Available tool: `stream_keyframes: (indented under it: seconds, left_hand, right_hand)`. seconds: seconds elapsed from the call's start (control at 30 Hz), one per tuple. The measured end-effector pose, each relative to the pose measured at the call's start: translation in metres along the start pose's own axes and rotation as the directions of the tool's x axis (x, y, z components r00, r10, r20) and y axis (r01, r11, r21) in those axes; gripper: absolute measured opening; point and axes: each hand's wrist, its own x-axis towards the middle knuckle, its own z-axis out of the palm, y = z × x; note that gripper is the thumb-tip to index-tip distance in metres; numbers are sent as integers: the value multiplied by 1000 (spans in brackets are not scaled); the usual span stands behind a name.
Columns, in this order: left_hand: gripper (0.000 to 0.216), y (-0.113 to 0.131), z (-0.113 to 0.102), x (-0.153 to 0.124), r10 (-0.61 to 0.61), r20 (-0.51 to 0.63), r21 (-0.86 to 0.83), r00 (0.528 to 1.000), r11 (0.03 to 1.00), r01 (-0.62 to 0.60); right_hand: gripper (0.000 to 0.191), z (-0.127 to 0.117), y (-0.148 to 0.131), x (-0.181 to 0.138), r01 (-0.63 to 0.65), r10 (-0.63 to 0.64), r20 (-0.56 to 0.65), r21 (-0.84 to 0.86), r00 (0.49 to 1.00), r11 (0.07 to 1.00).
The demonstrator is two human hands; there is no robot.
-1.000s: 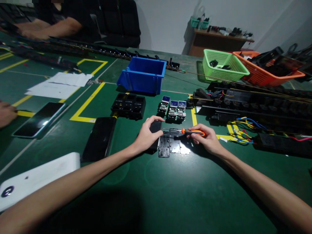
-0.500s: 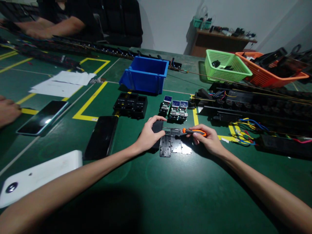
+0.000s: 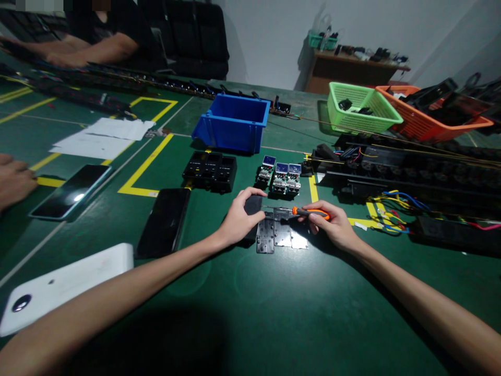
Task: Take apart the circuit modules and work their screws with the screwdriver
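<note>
Green mat (image 3: 274, 292) bare below left hand (image 3: 235, 222), screwdriver (image 3: 309, 212).

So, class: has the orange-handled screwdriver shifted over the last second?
No. The screwdriver in the right hand lies level, tip over the black plates, as before.

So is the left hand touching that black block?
Touching. The head view shows the left hand wrapped over the black block, fingers on top, thumb at its side.

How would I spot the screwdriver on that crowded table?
Start at the blue bin and come straight toward the person's hands. The screwdriver lies in the right hand, above flat black plates; its orange handle is the only bright thing there.
</note>
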Motion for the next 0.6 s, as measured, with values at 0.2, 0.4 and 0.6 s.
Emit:
stream_keyframes:
  seconds: [0.2,0.4,0.6]
  left_hand:
    - [34,0,0,0,8,-3,30,1000,1000,-8]
    - [34,2,0,0,7,9,50,1000,999,-8]
    - [33,2,-1,0,10,10,67,1000,998,-11]
  right_hand:
    - [28,0,2,-2,-20,20,39,-17,999,1000]
    - [21,-2,8,-1,-6,6,-8,59,1000,998]
    - [18,-3,9,2,41,-39,-32,61,999,997]
